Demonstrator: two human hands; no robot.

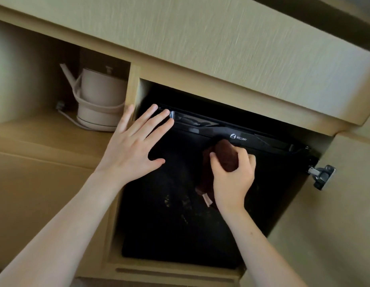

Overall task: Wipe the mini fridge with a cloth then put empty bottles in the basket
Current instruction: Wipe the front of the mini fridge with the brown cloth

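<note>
A black mini fridge (169,214) sits inside a wooden cabinet recess, its door shut and smudged with pale marks. My right hand (233,177) grips a dark brown cloth (225,155) bunched against the upper part of the fridge door, just below the white brand logo. My left hand (136,141) lies flat with fingers spread on the door's upper left corner, fingertips reaching the glossy top strip. No bottles or basket are in view.
A beige electric kettle (99,100) with its cord stands on the shelf to the left of the fridge. A wooden countertop (221,44) overhangs above. A metal hinge (321,176) sticks out on the right cabinet wall.
</note>
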